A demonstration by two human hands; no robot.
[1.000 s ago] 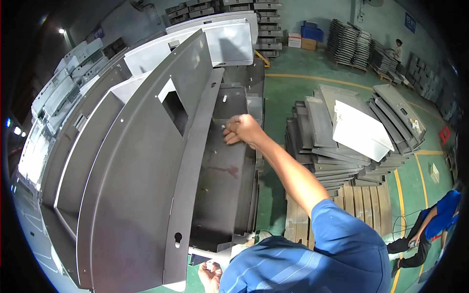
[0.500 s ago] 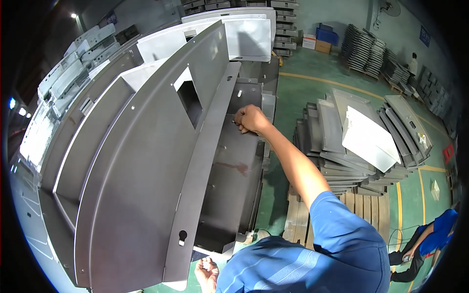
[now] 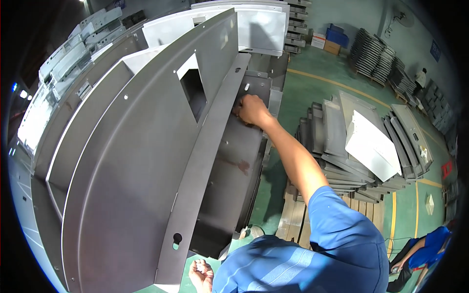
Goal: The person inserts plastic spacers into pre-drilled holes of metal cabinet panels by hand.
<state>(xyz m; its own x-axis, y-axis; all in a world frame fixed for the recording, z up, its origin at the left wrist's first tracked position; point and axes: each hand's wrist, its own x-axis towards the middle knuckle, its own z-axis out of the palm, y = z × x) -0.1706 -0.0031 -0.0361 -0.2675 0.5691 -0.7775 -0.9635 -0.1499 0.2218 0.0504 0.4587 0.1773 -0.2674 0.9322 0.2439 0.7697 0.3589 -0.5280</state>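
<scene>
Workshop with a green floor (image 3: pixel 312 88) marked by yellow lines (image 3: pixel 393 219), reaching back to a pale wall (image 3: pixel 361 19). On the left, 1 large grey metal panel (image 3: pixel 132 156) stands on edge, pierced by a 4-sided cutout (image 3: pixel 193 90). On the right, a pile of grey metal parts (image 3: pixel 333 129) rests on a wooden pallet (image 3: pixel 292 219). Between panel and pile lies 1 dark metal tray (image 3: pixel 224 185), its long axis roughly parallel to the panel, pointing away from the wearer and slightly rightward. The right hand (image 3: pixel 253 110), fingers curled, is at the tray's far half; whether it grips anything cannot be told. The left hand (image 3: pixel 201 276), near the tray's close end, is curled around a small pale item (image 3: pixel 201 268), too small to identify.
</scene>
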